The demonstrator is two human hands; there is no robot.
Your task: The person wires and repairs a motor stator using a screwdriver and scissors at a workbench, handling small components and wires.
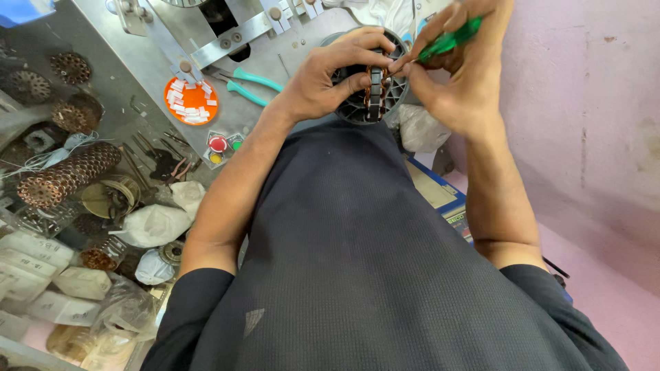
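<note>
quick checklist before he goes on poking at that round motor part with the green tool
1. Left hand gripping the round wound motor part from its left side: ok.
2. Right hand holding the green-handled tool in its fingers: ok.
3. Tool tip resting on the winding: cannot tell, the fingers hide the tip.
4. Motor part supported from below: cannot tell, its underside is hidden.
5. Teal-handled pliers lying on the metal bench left of the left hand, apart from it: ok.
6. Orange dish of small white pieces lying clear of both hands: ok.
</note>
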